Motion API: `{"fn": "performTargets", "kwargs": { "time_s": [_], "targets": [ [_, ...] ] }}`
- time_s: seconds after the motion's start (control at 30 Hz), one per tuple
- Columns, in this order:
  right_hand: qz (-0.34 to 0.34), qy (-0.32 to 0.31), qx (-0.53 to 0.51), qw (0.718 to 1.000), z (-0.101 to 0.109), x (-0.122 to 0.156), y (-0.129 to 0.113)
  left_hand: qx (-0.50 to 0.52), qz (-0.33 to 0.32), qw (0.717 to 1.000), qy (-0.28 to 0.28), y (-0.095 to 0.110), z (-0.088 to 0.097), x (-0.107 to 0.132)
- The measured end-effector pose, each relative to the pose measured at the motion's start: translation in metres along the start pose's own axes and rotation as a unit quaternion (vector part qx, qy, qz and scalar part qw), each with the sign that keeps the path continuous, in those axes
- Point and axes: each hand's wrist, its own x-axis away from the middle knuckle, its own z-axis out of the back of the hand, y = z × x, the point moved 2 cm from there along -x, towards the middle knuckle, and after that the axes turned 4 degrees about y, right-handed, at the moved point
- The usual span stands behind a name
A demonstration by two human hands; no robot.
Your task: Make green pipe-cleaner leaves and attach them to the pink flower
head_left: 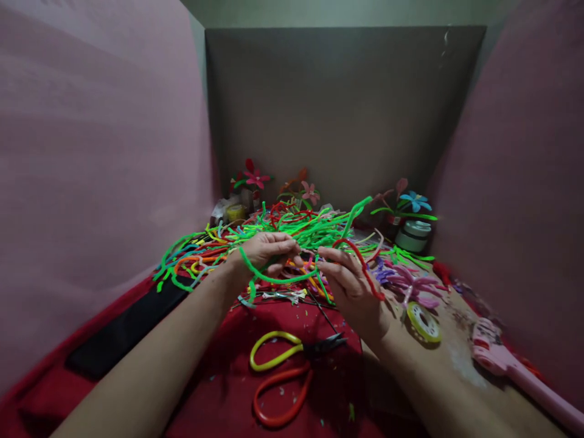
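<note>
In the head view my left hand [270, 249] is raised over the table with thumb and fingers pinched together. What lies between those fingertips is too small to make out. My right hand [347, 283] faces it, fingers bent, with a bright green pipe cleaner [285, 281] at its fingertips. That pipe cleaner curves below the left hand and back toward the left wrist. Across the back of the right hand runs a red pipe cleaner [362, 261]. Below both hands lie spring scissors [283, 395], blades apart, with one yellow and one red handle loop.
A heap of green pipe cleaners [301, 228] spreads behind the hands. Pipe-cleaner flowers [415, 201] stand at the back. On the right are a yellow tape roll [424, 322] and a pink glue gun [497, 353]. A black flat object [128, 328] lies left. Pink walls flank the table.
</note>
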Motion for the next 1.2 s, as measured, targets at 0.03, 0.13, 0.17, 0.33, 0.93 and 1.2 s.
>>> {"fn": "performTargets", "kwargs": {
  "time_s": [0.03, 0.13, 0.17, 0.33, 0.93, 1.2],
  "targets": [
    [-0.012, 0.001, -0.018, 1.000, 0.000, 0.001, 0.002, -0.011, 0.008, 1.000, -0.016, -0.003, -0.006, 0.001],
    [-0.048, 0.007, -0.074, 0.996, -0.003, 0.005, 0.008, -0.023, 0.024, 0.998, -0.051, -0.009, -0.024, 0.005],
    [-0.061, 0.009, -0.088, 0.994, -0.004, 0.006, 0.011, -0.019, 0.031, 0.997, -0.061, -0.011, -0.029, 0.006],
    [-0.123, 0.006, -0.150, 0.981, -0.016, 0.009, 0.023, 0.019, 0.067, 0.996, -0.053, -0.015, -0.036, 0.008],
    [-0.567, 0.066, -0.470, 0.673, -0.038, 0.015, 0.069, 0.070, -0.078, 0.994, -0.009, 0.041, 0.016, 0.053],
    [-0.595, 0.062, -0.469, 0.650, -0.035, 0.014, 0.060, 0.023, 0.011, 0.998, 0.052, 0.016, 0.000, 0.024]
  ]
}}
